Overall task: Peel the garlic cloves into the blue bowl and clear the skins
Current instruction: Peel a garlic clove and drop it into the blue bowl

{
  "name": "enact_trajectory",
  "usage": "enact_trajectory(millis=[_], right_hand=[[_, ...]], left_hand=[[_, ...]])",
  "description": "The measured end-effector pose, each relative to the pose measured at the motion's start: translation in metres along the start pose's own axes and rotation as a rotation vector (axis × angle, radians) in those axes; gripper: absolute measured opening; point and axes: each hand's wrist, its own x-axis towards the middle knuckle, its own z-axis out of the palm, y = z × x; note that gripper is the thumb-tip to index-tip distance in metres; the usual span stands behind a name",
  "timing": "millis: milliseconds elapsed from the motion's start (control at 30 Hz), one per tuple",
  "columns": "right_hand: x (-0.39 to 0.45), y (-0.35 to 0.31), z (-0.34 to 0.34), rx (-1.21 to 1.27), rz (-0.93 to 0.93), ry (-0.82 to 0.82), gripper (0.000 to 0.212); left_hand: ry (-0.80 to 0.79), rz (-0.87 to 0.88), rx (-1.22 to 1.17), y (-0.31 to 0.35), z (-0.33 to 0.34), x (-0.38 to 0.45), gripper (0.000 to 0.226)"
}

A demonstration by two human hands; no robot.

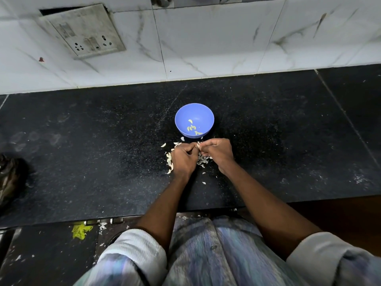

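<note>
In the middle of the frame, on the black bench [82, 141], your two hands meet, just below the blue bowl [194, 112]. Your left hand [184, 159] and your right hand [218, 152] are both curled, and their fingertips come together on a small pale piece, which I take for a garlic clove [198, 145]. Both hands pinch it between them. It is too small to tell its long axis, or how much skin is on it.

The bowl stands directly above the hands in the frame, near them but not touching. Some peeled cloves [192, 127] lie in its bottom. So the way from the clove to the bowl is short and straight, toward the top of the frame. The right hand seems a little nearer to the rim, so I think it is the better one for dropping the clove in.

The skins [169, 159] lie scattered on the bench under and around both hands, mostly on the left side and between the wrists. A few bits lie at the front edge of the bench and below it.

There is much bare bench on the left and right for sweeping the skins together. The tiled wall [206, 48] stands behind the bowl, well apart.
</note>
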Motion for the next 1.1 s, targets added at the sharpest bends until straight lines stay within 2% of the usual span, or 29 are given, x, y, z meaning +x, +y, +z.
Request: enact_trajectory(millis=[267,700,967,1100], right_hand=[[0.002,-0.002,0.002,0.016,-0.002,0.004,0.012],[0.001,-0.003,0.002,0.034,0.011,-0.015,0.014],[0.002,-0.003,0.008,-0.076,-0.141,0.028,0.013],[0.003,-0.001,0.009,-0.115,-0.164,0.019,0.01]], left_hand=[[0.015,-0.065,-0.117,0.01,-0.004,-0.002,0.013],[0.006,-0.005,-0.129,0.01,-0.007,-0.002,0.012],[0.018,-0.182,-0.21,0.011,-0.005,0.0,0.013],[0.058,-0.342,-0.468,0.018,-0.004,-0.001,0.023]])
